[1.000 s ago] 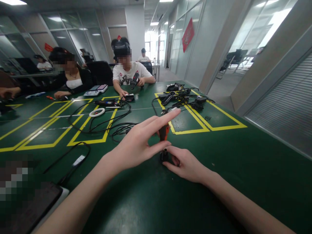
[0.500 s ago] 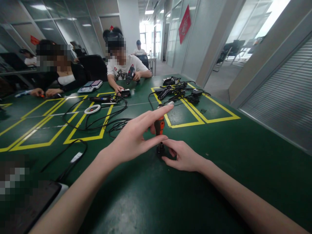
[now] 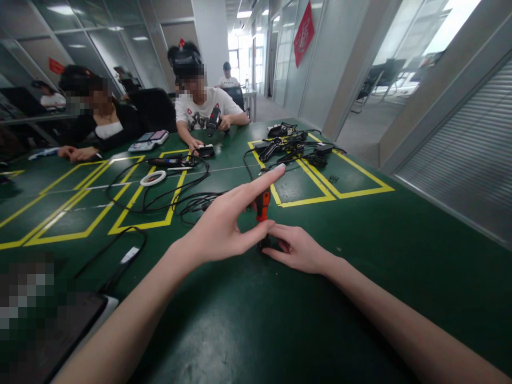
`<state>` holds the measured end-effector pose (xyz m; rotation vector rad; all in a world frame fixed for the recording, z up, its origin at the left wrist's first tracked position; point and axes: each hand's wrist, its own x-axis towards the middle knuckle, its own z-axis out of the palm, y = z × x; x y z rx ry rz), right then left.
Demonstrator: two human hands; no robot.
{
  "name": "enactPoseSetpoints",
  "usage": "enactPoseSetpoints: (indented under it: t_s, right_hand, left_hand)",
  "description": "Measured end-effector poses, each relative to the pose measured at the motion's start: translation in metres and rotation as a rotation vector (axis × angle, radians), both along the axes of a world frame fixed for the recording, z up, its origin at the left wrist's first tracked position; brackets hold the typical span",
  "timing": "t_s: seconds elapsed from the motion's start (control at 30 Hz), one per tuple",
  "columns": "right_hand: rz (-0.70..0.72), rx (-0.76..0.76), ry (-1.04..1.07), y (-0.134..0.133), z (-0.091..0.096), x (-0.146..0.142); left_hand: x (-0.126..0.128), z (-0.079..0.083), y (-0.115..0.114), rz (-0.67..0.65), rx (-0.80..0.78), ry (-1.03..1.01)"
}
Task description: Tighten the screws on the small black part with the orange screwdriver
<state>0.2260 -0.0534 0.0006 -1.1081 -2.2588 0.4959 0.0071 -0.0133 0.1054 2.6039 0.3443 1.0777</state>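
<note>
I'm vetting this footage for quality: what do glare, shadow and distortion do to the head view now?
Head view, lighting: pale glare on the near tabletop, darkness below the right forearm, and the corridor window washed out; head view, clarity: the black piece at the right hand is too dark to make out; head view, distortion: the right-hand post leans, probably from a wide lens.

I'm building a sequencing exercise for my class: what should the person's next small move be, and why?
Probably steady the small black piece with the right hand before shifting the upright orange-and-black handheld tool at the left hand. The tool appears directly above the piece, which the hands partly hide, and both hands crowd together there, so a slip could be hard to notice.
</note>
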Motion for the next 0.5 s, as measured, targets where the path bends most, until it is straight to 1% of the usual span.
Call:
enactPoseSetpoints:
  t_s: [0.1,0.17,0.27,0.37,0.5]
  right_hand:
    - [0.006,-0.008,-0.009,-0.0002,0.0006,-0.0002]
    - [0.005,-0.006,-0.017,-0.0004,0.001,-0.0003]
    - [-0.004,0.004,-0.028,-0.0008,0.0013,-0.0006]
    - [-0.006,0.014,-0.022,-0.001,0.0017,-0.001]
    - [-0.001,0.013,-0.019,-0.0015,0.003,-0.0014]
  left_hand:
    - [-0.0007,-0.0004,0.0008,-0.047,-0.076,0.004]
    - [-0.0013,-0.0007,0.0019,-0.035,-0.103,0.011]
    - [-0.001,-0.0009,0.0023,0.001,-0.086,-0.001]
    - [0.0,-0.0005,0.0005,-0.001,-0.063,-0.011]
    - [-0.0009,-0.001,-0.0002,-0.03,-0.139,-0.011]
